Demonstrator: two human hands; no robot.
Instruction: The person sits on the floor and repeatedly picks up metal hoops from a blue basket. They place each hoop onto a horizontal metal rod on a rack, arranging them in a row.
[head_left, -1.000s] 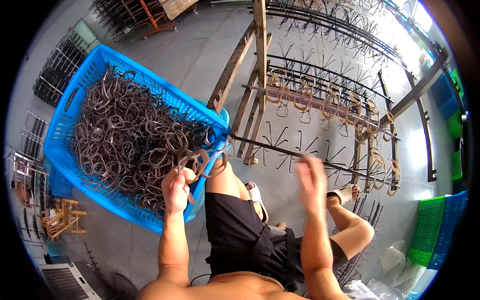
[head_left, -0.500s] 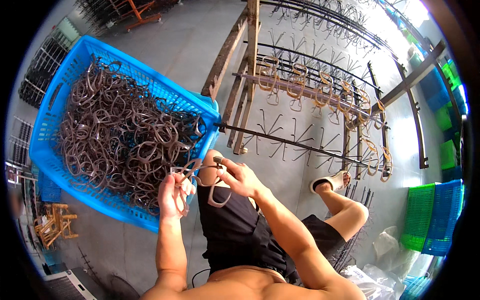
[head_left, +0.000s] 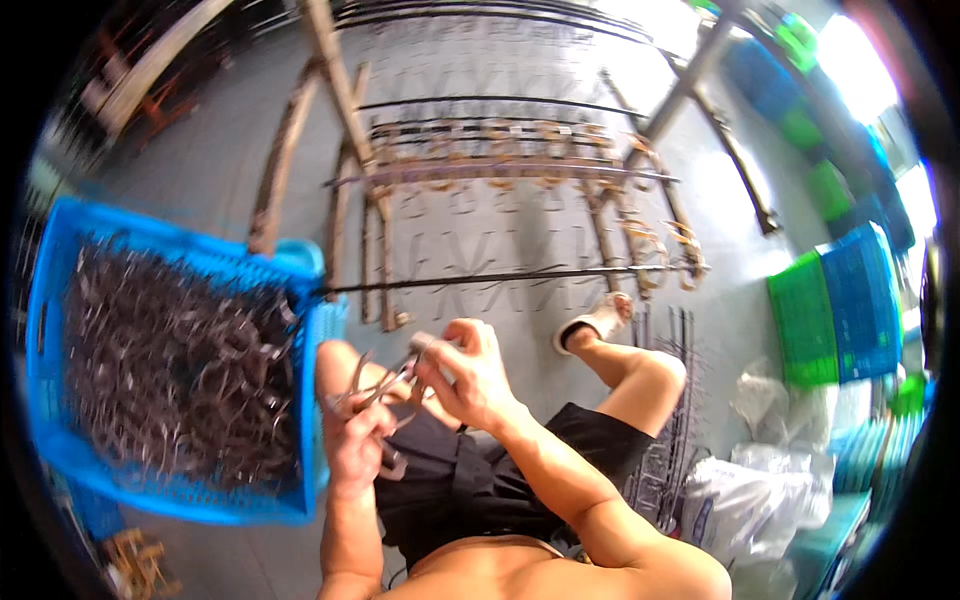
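Brown frames [head_left: 382,384] are gripped by left hand [head_left: 355,445] and right hand [head_left: 470,378], with a blue basket [head_left: 180,503] at 9 o'clock.

Workshop, hooked rack [head_left: 482,171], heaped basket [head_left: 200,506], plastic crates [head_left: 838,315]

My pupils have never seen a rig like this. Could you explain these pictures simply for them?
There is no machine: a person works with bare hands. The view comes from the left of two fisheye cameras worn on the head, looking down, so straight edges bend. The left hand and right hand together hold at least one curved brown frame, blurred. At the left, a blue plastic basket holds a heap of dark frames. Ahead, amber frames hang on a rack.
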